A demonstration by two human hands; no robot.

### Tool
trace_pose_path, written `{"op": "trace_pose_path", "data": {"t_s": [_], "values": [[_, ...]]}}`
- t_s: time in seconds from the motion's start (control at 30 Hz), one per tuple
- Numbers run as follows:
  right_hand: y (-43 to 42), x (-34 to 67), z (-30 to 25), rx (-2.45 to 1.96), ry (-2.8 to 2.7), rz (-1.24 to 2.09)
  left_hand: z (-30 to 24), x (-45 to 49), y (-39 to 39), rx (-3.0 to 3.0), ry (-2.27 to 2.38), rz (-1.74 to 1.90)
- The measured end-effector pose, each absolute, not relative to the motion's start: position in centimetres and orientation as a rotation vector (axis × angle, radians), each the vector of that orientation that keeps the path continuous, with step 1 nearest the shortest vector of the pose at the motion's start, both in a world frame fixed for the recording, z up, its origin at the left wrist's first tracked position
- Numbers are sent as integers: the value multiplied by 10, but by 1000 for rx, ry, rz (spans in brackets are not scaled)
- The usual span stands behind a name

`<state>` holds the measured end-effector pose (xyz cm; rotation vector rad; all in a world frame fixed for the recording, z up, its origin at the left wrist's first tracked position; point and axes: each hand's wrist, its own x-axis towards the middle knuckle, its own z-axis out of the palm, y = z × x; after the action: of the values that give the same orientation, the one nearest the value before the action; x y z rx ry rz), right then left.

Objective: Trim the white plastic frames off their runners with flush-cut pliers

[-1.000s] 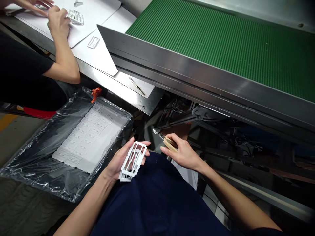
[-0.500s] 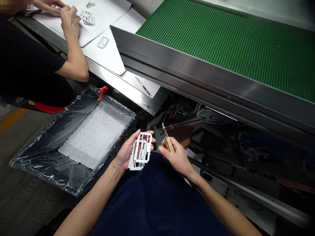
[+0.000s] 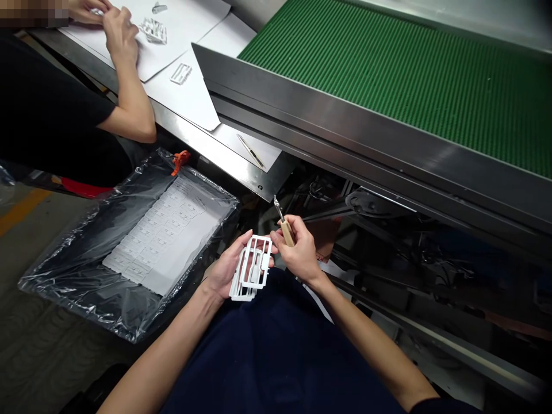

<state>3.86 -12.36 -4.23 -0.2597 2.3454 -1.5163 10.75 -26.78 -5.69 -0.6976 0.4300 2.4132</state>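
**Fig.** We see the L hand [image 3: 226,270] palm-up, fingers curled around a white moulded plastic frame [image 3: 246,275], which sits just above our navy top [image 3: 276,351]. The R hand [image 3: 299,253] is clenched in a pinch on a wood-handled hand tool [image 3: 287,233], metal tip pointing up and away. Its fingers lie just beside the frame's upper corner; we can't tell if they touch. We judge the frame light and stiff, but likely brittle at its thin bars: best held by the thicker outer rail, w/o twisting. Edges: L of the hands, a black tray wrapped in clear plastic film [image 3: 77,276] holds a white sheet of moulded parts [image 3: 161,236]. Ahead, the steel table edge [image 3: 241,164] and the conveyor's steel side rail [image 3: 345,115] limit upward moves; dark machinery [image 3: 388,230] fills the R side. Open room lies mainly btw hands & top. A co-worker's hands [image 3: 121,34] work on white paper sheets [image 3: 194,40], well apart.
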Motion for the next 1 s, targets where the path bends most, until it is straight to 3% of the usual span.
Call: {"op": "trace_pose_path", "data": {"t_s": [0.23,0.47,1.0], "values": [[-106,35,-49,-68,2510,-1451,-53,102,-264,-691,404,2503],[-80,38,-58,-89,2699,-1111,-52,96,-268,-708,521,2541],[-77,47,-52,42,2667,-1132,-53,92,-265,-722,551,2549]]}}
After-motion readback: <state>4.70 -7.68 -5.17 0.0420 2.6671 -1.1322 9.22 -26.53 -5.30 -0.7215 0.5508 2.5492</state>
